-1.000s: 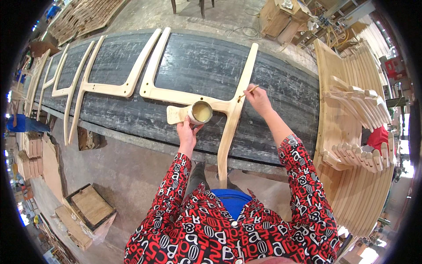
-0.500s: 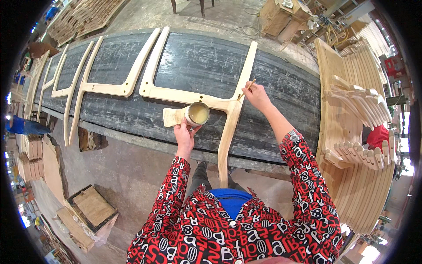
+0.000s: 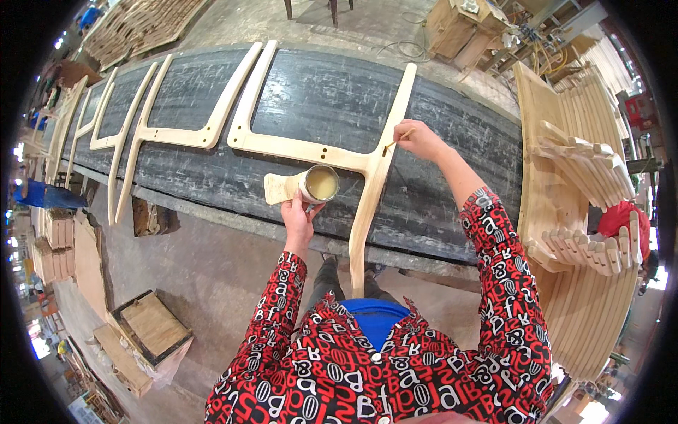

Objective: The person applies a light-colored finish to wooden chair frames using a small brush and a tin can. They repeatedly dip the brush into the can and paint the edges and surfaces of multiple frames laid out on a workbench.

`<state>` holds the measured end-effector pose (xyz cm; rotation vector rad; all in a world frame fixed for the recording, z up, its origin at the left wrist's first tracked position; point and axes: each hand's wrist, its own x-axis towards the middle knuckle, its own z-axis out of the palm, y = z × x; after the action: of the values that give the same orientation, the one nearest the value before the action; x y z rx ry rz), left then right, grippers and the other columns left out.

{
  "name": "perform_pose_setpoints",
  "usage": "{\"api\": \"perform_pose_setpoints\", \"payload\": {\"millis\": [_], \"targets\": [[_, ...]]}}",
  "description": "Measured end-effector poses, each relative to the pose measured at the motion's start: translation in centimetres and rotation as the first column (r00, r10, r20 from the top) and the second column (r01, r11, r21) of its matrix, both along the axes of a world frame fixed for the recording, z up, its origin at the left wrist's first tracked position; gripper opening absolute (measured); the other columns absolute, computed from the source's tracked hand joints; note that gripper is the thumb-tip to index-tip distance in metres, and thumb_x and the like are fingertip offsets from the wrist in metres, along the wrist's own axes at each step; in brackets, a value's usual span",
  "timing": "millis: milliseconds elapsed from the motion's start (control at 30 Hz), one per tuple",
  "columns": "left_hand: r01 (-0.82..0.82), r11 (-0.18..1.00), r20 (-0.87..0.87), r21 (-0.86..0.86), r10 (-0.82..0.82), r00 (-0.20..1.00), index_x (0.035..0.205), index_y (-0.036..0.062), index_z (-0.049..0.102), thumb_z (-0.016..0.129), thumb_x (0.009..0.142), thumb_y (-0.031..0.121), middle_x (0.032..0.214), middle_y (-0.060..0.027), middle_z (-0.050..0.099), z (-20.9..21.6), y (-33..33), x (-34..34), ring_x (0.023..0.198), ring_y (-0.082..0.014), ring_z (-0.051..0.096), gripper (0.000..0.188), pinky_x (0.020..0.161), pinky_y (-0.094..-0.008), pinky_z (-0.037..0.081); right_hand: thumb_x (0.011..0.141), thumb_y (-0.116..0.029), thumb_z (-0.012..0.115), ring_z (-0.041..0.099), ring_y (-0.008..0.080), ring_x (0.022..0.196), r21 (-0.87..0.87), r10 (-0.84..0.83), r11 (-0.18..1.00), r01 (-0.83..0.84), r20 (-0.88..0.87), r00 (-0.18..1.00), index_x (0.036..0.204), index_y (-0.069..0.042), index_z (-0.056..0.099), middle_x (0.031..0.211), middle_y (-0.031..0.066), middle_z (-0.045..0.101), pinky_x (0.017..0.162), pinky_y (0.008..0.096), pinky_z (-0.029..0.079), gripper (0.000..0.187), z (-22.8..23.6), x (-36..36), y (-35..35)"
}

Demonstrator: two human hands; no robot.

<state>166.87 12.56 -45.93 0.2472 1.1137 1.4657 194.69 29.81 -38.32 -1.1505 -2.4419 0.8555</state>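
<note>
Stick (image 3: 393,143) tipped flatter | right grip (image 3: 422,140) pinching it | left grip (image 3: 299,220) clasping cup (image 3: 321,184)

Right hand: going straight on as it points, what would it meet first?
The right hand would probably first meet the pale wooden frame beside it, though depth is unclear.

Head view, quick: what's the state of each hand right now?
Left hand: closed, holding a round open-topped can with pale yellow contents.
Right hand: closed, pinching a thin tan stick.
</note>
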Motion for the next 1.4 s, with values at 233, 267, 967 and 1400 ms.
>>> {"api": "perform_pose_setpoints", "payload": {"millis": [233, 267, 967, 1400], "targets": [[0.027, 0.999, -0.031, -0.017, -0.028, 0.999, 0.115, 0.0053, 0.048, 0.041, 0.096, 0.019, 0.108, -0.0073, 0.057, -0.4, -0.8, 0.5, 0.093, -0.0195, 0.06, 0.024, 0.073, -0.0436, 0.057, 0.069, 0.002, 0.053, 0.06, 0.024, 0.079, -0.093, 0.009, 0.996, -0.013, -0.044, 0.999, 0.074, -0.002, 0.062, 0.077, 0.01, 0.06, 0.07, 0.0335, 0.047, 0.011, 0.3, 1.8, -0.2], [0.038, 0.999, -0.036, -0.02, -0.038, 0.999, 0.115, 0.0059, 0.047, 0.041, 0.096, 0.019, 0.108, -0.007, 0.056, -0.3, -0.8, 0.7, 0.093, -0.0197, 0.061, 0.024, 0.074, -0.0452, 0.056, 0.07, 0.001, 0.053, 0.06, 0.0218, 0.079, -0.119, -0.043, 0.992, 0.031, -0.094, 0.995, 0.075, -0.002, 0.062, 0.076, 0.0085, 0.06, 0.07, 0.0328, 0.047, 0.011, 0.2, 2.3, -0.4], [0.002, 1.0, -0.129, -0.018, -0.005, 0.992, 0.116, 0.0063, 0.046, 0.043, 0.095, 0.024, 0.115, -0.0099, 0.052, 1.0, -2.2, 5.7, 0.099, -0.0248, 0.055, 0.028, 0.076, -0.0478, 0.054, 0.083, -0.012, 0.044, 0.056, 0.0106, 0.058, -0.14, -0.688, 0.517, 0.844, -0.656, 0.312, 0.091, -0.003, 0.063, 0.077, 0.005, 0.063, 0.052, 0.0248, 0.046, 0.023, 29.1, 30.3, -15.1], [-0.137, 0.99, -0.053, -0.019, 0.136, 0.989, 0.107, 0.0066, 0.049, 0.045, 0.093, 0.019, 0.103, -0.0077, 0.056, 5.2, -5.9, 8.6, 0.088, -0.0235, 0.058, 0.019, 0.065, -0.0469, 0.055, 0.071, -0.042, 0.068, 0.057, 0.0162, 0.092, -0.29, -0.869, -0.073, 0.954, -0.451, -0.203, 0.112, -0.012, 0.06, 0.104, 0.0049, 0.06, 0.073, 0.0334, 0.042, 0.052, 30.4, 54.8, -28.9]]}}
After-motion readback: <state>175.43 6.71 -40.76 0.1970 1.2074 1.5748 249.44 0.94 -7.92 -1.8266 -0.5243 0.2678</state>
